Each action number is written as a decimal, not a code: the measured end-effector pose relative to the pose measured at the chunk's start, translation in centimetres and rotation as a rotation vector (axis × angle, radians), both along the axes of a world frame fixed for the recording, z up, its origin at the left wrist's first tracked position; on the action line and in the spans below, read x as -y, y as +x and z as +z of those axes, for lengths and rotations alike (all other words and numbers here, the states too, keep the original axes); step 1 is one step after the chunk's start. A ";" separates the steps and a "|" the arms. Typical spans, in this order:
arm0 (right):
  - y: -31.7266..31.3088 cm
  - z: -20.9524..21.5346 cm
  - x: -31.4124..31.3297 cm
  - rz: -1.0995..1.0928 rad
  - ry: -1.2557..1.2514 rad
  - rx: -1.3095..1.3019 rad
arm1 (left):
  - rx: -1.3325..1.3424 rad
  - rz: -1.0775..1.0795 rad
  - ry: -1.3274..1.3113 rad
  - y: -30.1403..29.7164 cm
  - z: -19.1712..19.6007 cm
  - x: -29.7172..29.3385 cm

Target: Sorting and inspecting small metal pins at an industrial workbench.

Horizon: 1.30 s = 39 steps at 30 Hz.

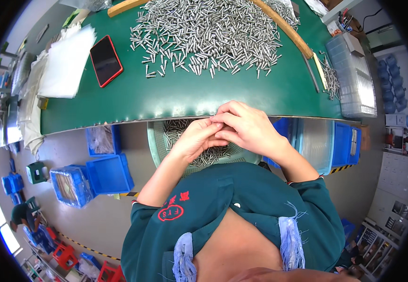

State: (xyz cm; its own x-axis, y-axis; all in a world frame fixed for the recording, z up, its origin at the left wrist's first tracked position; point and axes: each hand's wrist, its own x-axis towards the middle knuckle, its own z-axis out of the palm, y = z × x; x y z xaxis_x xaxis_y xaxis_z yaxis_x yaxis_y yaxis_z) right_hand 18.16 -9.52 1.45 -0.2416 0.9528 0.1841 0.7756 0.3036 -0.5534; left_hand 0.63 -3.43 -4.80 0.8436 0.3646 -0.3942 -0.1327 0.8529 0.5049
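Observation:
At the table's front edge my left hand and my right hand meet, fingertips pressed together. The fingers of both are curled in. Whatever lies between them, if anything, is hidden or too small to make out. Below the hands stands a light green plastic basket, partly tucked under the table, with many small metal pieces in it. Beyond the hands, a big pile of small silvery screw-like metal pins spreads over the green tabletop, a few strays lying at its near side.
Wooden strips border the pile. On the left lie a red-edged phone and white paper sheets. Clear plastic trays stand right, beside a smaller pin heap. Blue bins sit on the floor; another person is far left.

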 end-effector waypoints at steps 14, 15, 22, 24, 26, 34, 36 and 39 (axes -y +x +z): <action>0.9 -0.9 -0.1 -0.003 -0.279 -0.600 | -0.335 -0.078 0.604 -0.9 3.5 -0.3; 0.9 -1.0 -0.1 -0.001 -0.278 -0.618 | -0.325 -0.091 0.593 -1.0 3.5 -0.4; 1.0 -0.2 -0.2 -0.017 -0.404 -0.653 | -0.273 -0.134 0.508 -1.2 4.2 -0.6; 1.1 -0.2 -0.2 -0.010 -0.396 -0.645 | -0.278 -0.135 0.506 -1.2 4.4 -0.6; 1.0 -0.1 -0.2 -0.004 -0.387 -0.636 | -0.283 -0.138 0.505 -1.2 4.4 -0.6; 0.2 -0.1 -0.1 0.047 -0.250 -0.591 | -0.303 -0.143 0.574 -1.2 3.5 -0.2; 0.3 0.1 -0.1 0.044 -0.257 -0.578 | -0.285 -0.152 0.574 -1.3 3.5 -0.3; 0.5 -0.3 -0.1 0.034 -0.243 -0.571 | -0.267 -0.171 0.575 -1.2 4.1 -0.5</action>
State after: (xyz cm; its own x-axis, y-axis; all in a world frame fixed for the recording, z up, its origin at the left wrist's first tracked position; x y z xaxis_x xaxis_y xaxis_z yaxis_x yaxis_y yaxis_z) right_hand 18.68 -9.45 1.17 -0.2002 0.9771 0.0720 0.3285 0.1362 -0.9346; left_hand -0.52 -2.96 -0.74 0.8082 0.4495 -0.3805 0.1740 0.4350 0.8835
